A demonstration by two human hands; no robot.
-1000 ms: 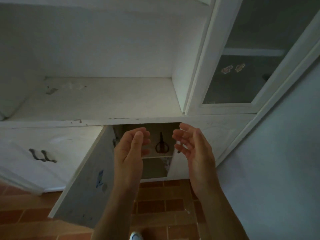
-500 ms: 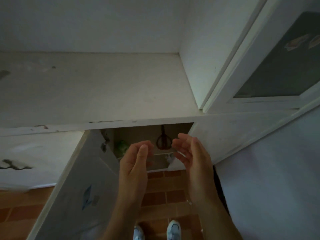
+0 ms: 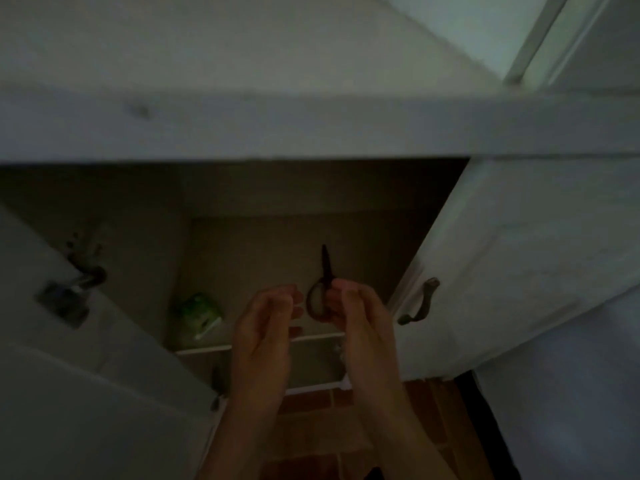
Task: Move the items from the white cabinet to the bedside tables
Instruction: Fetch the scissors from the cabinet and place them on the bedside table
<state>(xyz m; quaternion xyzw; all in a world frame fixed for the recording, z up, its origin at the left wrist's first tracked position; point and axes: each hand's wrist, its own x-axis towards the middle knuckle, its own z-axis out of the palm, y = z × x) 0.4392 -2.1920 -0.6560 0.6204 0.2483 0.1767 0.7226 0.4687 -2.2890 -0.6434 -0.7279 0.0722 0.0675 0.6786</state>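
Head view, dim and blurred. Lower compartment of the white cabinet open, doors swung out to both sides. On the upper shelf inside: dark scissors, blades toward the back, handle loops toward the front. Right hand at the handles, fingers curled over the right loop; pinching or only touching, impossible to tell. Left hand just left of the scissors, fingers loosely curled, holding nothing. Green packet further left on the same shelf.
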